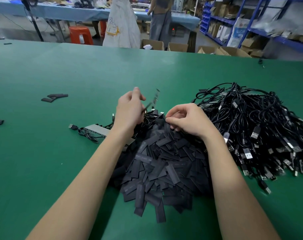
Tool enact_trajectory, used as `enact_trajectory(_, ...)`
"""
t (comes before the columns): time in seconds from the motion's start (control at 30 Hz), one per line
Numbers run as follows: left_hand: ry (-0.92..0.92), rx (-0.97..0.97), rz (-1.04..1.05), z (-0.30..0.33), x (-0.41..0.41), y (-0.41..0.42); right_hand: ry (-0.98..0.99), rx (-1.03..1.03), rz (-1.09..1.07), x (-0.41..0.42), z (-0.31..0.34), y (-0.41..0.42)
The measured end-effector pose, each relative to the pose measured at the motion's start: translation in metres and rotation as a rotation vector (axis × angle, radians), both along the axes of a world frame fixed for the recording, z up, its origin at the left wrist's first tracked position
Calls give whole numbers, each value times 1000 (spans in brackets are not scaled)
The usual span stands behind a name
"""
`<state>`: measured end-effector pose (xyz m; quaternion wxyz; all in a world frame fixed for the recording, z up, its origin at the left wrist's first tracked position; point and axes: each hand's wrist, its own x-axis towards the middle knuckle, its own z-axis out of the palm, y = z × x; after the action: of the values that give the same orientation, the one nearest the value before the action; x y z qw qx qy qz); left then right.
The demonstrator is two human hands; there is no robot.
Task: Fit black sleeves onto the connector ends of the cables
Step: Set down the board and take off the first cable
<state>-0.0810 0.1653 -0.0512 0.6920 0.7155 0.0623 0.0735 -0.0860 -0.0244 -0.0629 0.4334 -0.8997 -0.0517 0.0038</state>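
From the head camera, a green bench (43,135) fills the view. A heap of flat black sleeves (163,167) lies at six o'clock between the two forearms. A large tangle of black cables (254,129) with USB connector ends sits at three o'clock, touching the sleeve heap.

The left hand (130,110), just above centre, has its fingers curled round a thin dark piece (152,100) that sticks out toward one o'clock; motion blur leaves it unclear whether that piece is a cable end or a sleeve. The right hand (187,120) is curled over the top of the heap, fingertips pinching at a sleeve; what exactly it holds is hidden under the fingers.

A grey flat object (97,129) at nine o'clock of the heap is partly covered by the left forearm, with a loose cable (83,131) beside it. A few stray sleeves (54,97) lie at ten o'clock. At twelve o'clock a standing person (161,19) is cut off by the frame's top edge.
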Motion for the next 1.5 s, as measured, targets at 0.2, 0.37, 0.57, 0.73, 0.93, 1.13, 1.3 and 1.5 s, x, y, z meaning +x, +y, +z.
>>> enact_trajectory(0.2, -165, 535, 126, -9, -5, 5, -8, 31, -49, -1, 5, -4)
enact_trajectory(0.37, -242, 666, 18, -9, -5, 6, 7, 40, -82, -1, 3, -9)
enact_trajectory(0.57, -231, 636, -145, -3, 1, 18, 78, 31, 46, -1, 4, -14)
enact_trajectory(0.73, -130, 564, -344, 0, -2, 20, 74, 123, 68, -5, 9, -19)
enact_trajectory(0.93, -82, 374, -418, -1, 0, 14, 92, 440, 81, -6, 10, -18)
enact_trajectory(1.13, -157, 450, -374, -6, 1, 18, 53, 3, 20, -3, 3, -20)
enact_trajectory(1.3, -138, 523, -336, -8, 2, 18, -43, -259, 57, 1, 2, -5)
enact_trajectory(1.5, -124, 559, -344, -7, 3, 17, -52, -311, 187, 1, -5, 19)
